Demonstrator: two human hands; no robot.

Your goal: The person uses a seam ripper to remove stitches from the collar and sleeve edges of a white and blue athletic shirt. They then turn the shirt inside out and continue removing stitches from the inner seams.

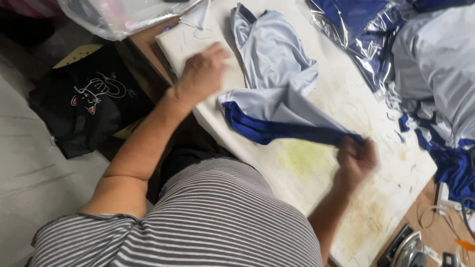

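A pale blue-grey garment (272, 64) with a dark blue hem lies crumpled on a white padded board (346, 113) that has yellowish stains. My right hand (357, 159) is closed on the dark blue hem (277, 131) and holds it stretched out over the board; the hand is blurred. My left hand (202, 74) rests flat on the board's left end, fingers spread, just beside the garment's edge, with nothing in it. My striped shirt fills the bottom of the view.
A pile of similar pale and dark blue garments (435, 74) lies at the right, with clear plastic bags of blue cloth (361, 34) behind. An iron (408, 249) stands at the bottom right. A black bag with a cartoon drawing (94, 99) sits left of the board.
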